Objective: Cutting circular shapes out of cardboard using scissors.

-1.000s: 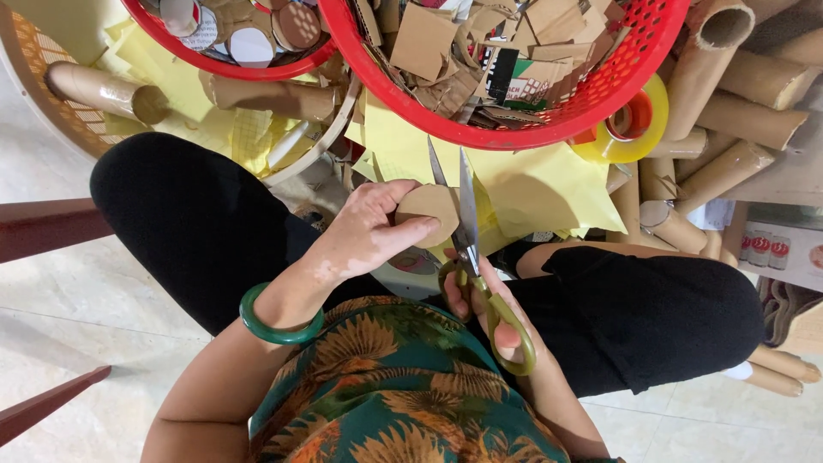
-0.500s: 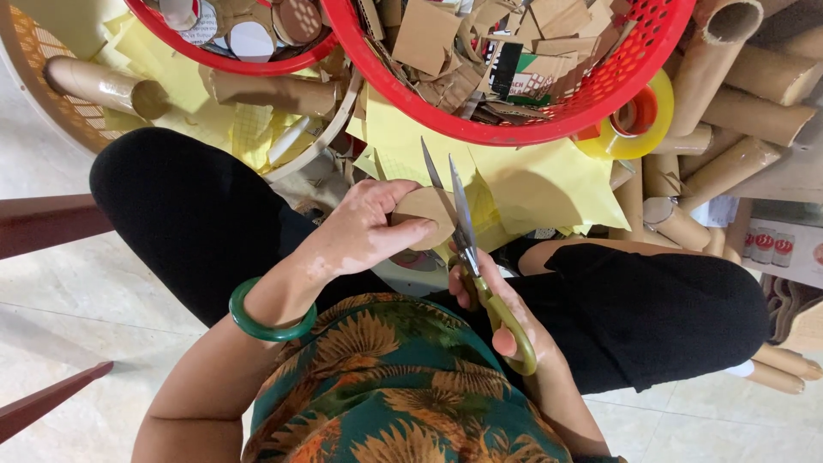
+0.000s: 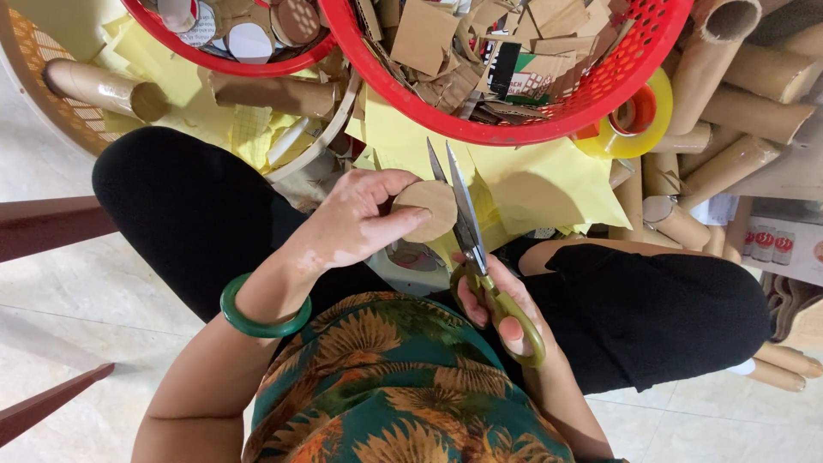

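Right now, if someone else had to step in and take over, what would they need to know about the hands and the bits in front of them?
Left hand: fingers pinch a round cardboard disc over the lap.
Right hand: fingers through the green handles of the scissors, blades open at the disc's edge.
Nearby: red basket of cardboard scraps, yellow paper, cardboard tubes, yellow tape roll.
Done: the disc looks nearly round.
Left: probably trimming its edge.

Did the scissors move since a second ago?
Yes. The scissors tilted: their blade tips swung a little leftward against the red basket rim, with the cardboard disc beside them.
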